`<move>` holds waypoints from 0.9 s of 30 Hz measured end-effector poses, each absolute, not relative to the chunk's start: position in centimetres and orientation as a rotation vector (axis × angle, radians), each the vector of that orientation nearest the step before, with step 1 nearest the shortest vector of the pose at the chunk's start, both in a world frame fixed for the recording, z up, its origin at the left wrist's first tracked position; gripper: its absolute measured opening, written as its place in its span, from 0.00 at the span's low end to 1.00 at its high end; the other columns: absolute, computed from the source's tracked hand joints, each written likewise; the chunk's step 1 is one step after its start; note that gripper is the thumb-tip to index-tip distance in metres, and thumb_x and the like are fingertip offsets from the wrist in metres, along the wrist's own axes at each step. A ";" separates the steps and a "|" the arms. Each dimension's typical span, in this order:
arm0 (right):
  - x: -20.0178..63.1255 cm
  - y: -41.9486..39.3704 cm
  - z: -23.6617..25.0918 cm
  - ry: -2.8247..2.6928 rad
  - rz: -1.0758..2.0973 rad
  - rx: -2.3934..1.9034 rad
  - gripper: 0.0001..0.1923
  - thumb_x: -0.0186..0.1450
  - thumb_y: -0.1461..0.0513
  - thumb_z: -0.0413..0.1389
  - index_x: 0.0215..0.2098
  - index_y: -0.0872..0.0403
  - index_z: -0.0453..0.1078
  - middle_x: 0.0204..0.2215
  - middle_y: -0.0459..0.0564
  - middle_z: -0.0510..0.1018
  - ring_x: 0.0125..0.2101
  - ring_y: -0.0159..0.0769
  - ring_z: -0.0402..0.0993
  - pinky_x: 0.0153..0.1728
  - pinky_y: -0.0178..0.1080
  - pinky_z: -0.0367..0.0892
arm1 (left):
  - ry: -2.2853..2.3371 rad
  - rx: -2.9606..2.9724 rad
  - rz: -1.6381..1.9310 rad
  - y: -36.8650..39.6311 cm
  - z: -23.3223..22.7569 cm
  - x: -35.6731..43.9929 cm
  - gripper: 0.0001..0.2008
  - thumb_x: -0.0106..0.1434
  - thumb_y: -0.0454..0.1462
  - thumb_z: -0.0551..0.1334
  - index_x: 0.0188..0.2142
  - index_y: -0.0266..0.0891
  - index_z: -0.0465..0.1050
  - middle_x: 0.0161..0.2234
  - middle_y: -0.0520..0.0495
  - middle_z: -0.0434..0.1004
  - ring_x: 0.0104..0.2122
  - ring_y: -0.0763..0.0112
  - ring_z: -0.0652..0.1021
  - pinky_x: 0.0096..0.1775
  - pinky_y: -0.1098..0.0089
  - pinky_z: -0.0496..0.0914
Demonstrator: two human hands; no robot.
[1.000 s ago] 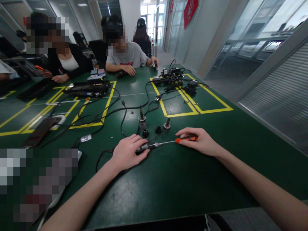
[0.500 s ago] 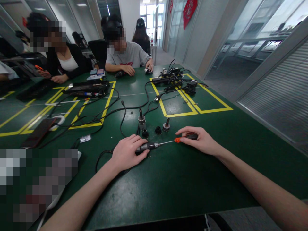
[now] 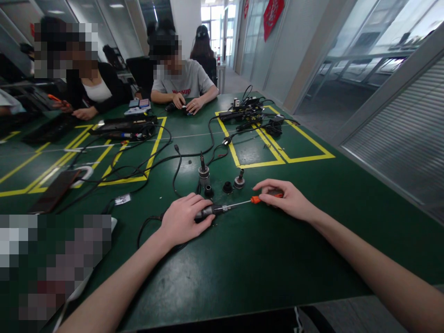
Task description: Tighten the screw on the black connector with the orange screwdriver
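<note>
My left hand (image 3: 189,219) is closed over a dark, corded tool handle (image 3: 207,212) with a metal front end, holding it against the green table. In my right hand (image 3: 286,199) is a screwdriver (image 3: 255,200) with an orange and black handle, pinched between thumb and fingers. Its thin shaft points left, and the tip meets the front end of the dark handle; exactly where it sits is too small to tell. Just beyond my hands stand a metal part with a narrow stem (image 3: 204,172), a shorter stemmed part (image 3: 239,179) and two small black caps, one being this cap (image 3: 227,187).
Black cables (image 3: 163,159) run across the table at left. A dark phone-like slab (image 3: 57,190) and a pixelated area lie at near left. Yellow tape (image 3: 262,164) marks rectangles holding cables and black gear (image 3: 246,113). Co-workers sit across the table, one in a grey shirt (image 3: 194,78).
The screwdriver has turned about its axis in my right hand: orange now shows where the handle's rear was black. My left hand keeps its place. The grey-shirted co-worker's hands have come together.
</note>
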State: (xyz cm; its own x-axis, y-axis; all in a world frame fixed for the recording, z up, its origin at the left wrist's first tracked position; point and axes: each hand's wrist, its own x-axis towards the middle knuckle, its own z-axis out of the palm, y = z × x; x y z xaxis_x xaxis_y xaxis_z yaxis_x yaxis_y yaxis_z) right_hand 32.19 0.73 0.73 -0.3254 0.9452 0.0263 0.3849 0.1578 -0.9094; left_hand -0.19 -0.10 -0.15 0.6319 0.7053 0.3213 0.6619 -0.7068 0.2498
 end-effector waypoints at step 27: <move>32.7 0.8 0.7 -2.040 1.035 -1.208 0.20 0.71 0.46 0.57 0.45 0.53 0.80 0.30 0.48 0.77 0.27 0.35 0.70 0.29 0.37 0.65 | 1.140 2.735 0.604 -0.1 0.0 -0.2 0.11 0.69 0.41 0.63 0.47 0.39 0.79 0.40 0.46 0.83 0.39 0.61 0.81 0.41 0.62 0.78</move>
